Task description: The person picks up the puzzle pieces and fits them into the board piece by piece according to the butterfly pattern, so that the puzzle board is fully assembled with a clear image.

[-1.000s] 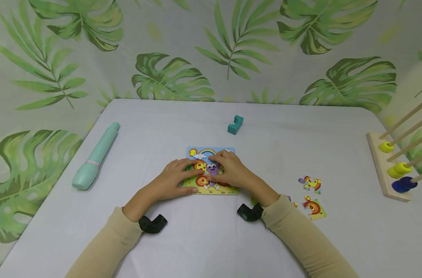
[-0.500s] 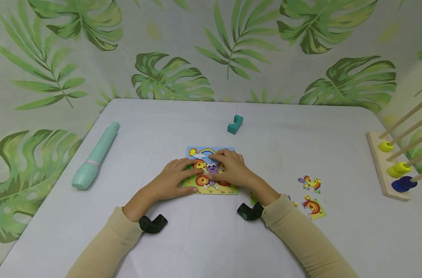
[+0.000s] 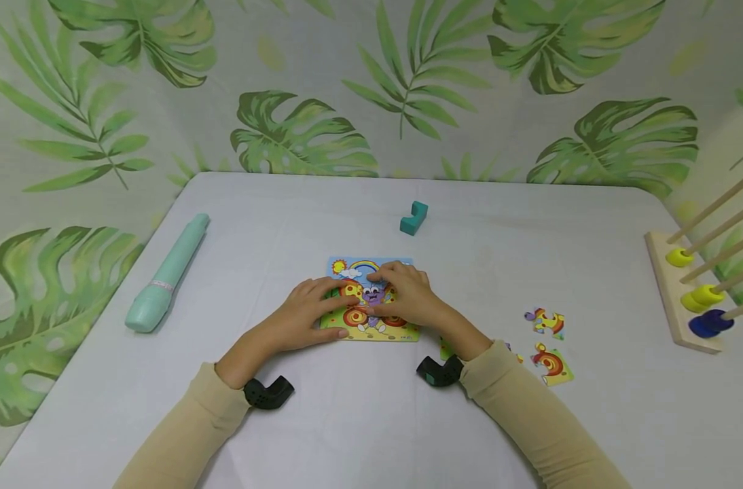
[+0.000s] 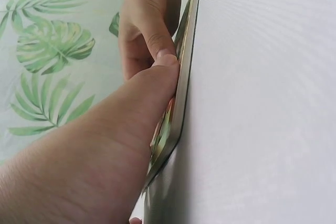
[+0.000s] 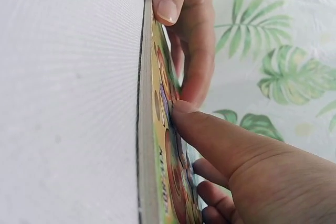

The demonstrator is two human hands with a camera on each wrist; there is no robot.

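Note:
A colourful picture puzzle board [image 3: 380, 331] lies flat at mid-table, with a sun, a rainbow and a purple cartoon figure. My left hand [image 3: 304, 316] rests on its left part, fingers extended over the picture and thumb near the lower edge. From the right, my right hand [image 3: 411, 295] touches the middle with thumb and index finger spread apart. In the right wrist view the right thumb [image 5: 210, 132] presses on the picture, close to a fingertip of the left hand [image 5: 191, 35]. Whether a separate piece lies under the right fingers is hidden.
Loose puzzle pieces [image 3: 553, 365] lie right of the board, some partly behind my right forearm. A teal block [image 3: 414, 218] stands beyond the board. At far left lies a mint-green tapered object [image 3: 170, 275]; at far right is a wooden peg stand [image 3: 667, 272] with yellow and blue rings.
The fingers of my right hand have shifted slightly over the board since a second ago. My left hand has kept its place on the board.

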